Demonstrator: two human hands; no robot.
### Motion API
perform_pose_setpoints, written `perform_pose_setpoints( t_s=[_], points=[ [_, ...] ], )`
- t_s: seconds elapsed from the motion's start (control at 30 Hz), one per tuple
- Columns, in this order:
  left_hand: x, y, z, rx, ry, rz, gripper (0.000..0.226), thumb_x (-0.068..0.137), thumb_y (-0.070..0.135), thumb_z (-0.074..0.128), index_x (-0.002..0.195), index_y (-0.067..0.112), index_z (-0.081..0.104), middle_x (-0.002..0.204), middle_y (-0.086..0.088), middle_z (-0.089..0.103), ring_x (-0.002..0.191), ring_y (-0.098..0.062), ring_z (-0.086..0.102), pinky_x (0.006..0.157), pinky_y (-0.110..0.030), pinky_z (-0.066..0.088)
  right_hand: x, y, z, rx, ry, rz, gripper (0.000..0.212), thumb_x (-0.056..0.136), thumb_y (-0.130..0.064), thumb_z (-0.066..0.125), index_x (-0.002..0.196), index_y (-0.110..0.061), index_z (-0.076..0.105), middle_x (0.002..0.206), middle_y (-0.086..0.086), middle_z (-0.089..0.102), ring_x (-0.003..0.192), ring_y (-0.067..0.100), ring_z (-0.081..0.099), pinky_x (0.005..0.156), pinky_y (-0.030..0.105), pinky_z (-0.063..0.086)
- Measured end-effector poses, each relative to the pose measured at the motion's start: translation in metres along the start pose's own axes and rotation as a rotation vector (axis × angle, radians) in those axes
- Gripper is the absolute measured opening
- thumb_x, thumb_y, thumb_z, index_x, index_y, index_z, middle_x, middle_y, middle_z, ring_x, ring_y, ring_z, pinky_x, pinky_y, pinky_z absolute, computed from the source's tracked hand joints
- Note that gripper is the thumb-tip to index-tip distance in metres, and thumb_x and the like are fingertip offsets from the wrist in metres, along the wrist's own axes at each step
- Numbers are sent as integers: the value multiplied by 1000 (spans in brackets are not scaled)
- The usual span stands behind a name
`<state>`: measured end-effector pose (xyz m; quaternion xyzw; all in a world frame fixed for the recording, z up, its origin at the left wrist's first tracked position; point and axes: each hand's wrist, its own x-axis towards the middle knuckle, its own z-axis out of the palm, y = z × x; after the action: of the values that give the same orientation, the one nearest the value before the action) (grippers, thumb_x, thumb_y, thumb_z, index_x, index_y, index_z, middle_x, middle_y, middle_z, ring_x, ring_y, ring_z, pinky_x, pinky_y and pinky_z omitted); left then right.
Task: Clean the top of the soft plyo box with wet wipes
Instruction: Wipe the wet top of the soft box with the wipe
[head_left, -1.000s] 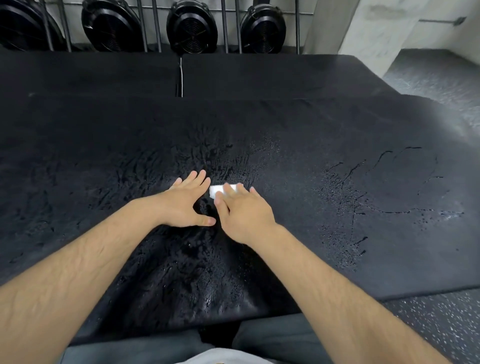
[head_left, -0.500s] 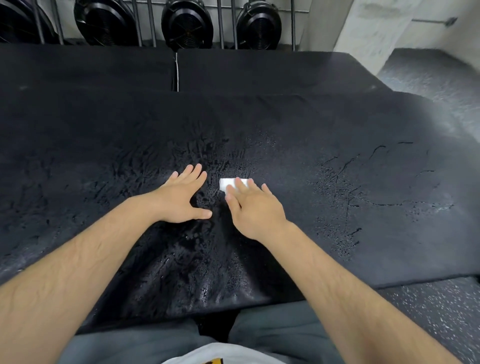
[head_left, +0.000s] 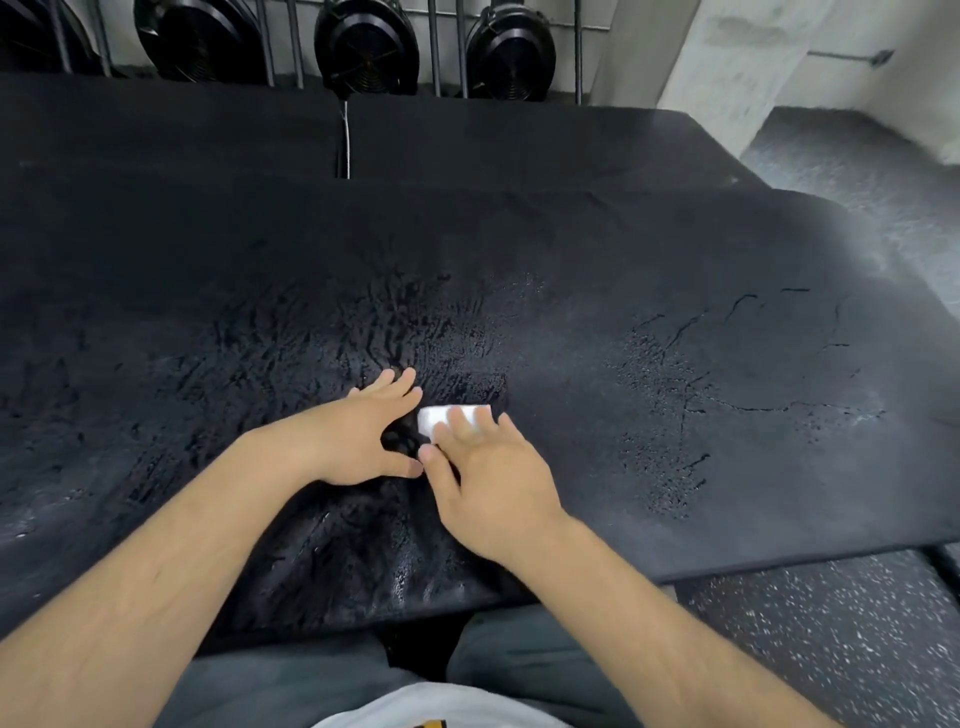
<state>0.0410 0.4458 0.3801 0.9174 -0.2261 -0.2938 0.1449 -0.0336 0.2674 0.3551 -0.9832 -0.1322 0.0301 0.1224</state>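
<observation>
The black soft plyo box (head_left: 675, 270) fills most of the view, its top streaked with wet marks around the middle. A small folded white wet wipe (head_left: 441, 418) lies on the top near the centre. My right hand (head_left: 488, 483) presses flat on the wipe, fingers spread over it, and part of the wipe is hidden beneath them. My left hand (head_left: 363, 436) rests flat on the box just left of the wipe, fingers apart, thumb nearly touching my right thumb.
Two more black boxes (head_left: 493, 140) sit behind, split by a gap with a white cord (head_left: 346, 140). Round black fans (head_left: 366, 44) stand along a metal rail at the back. Speckled rubber floor (head_left: 831, 639) shows at the lower right, a concrete wall (head_left: 753, 52) at the upper right.
My right hand slid the wipe right, then back left toward my left hand. My left hand stayed planted in about the same spot.
</observation>
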Motion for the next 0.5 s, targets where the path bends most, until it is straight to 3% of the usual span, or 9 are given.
perform_pose_setpoints(
  t_s=[0.1, 0.23, 0.37, 0.5],
  points=[
    [6, -7, 3, -15, -11, 1, 91, 96, 41, 61, 159, 24, -2, 160, 15, -24, 147, -8, -23, 122, -32, -5, 6, 0, 3, 7, -40, -26, 58, 102, -45, 9, 135, -24, 52, 139, -4, 50, 130, 24, 41, 116, 44, 29],
    [9, -8, 5, -54, -15, -34, 95, 96, 31, 64, 159, 30, -6, 161, 15, -24, 150, -17, -19, 125, -43, 2, 36, 3, 3, 80, -53, -25, 46, 105, -41, 18, 128, -22, 52, 133, -7, 46, 130, 22, 37, 116, 47, 29],
    [4, -13, 5, -81, 12, 5, 88, 98, 31, 61, 159, 27, -2, 161, 17, -21, 149, -10, -21, 125, -35, -2, 3, -14, 7, 53, -29, -81, 58, 101, -48, 10, 129, -23, 54, 135, -10, 49, 127, 21, 40, 112, 45, 33],
    [5, -17, 9, -91, 2, -4, 88, 98, 29, 62, 158, 30, -3, 159, 20, -24, 149, -14, -21, 125, -39, -1, -14, -5, -3, 46, -30, -38, 49, 105, -45, 14, 138, -36, 49, 139, -16, 51, 134, 13, 41, 121, 46, 23]
  ],
)
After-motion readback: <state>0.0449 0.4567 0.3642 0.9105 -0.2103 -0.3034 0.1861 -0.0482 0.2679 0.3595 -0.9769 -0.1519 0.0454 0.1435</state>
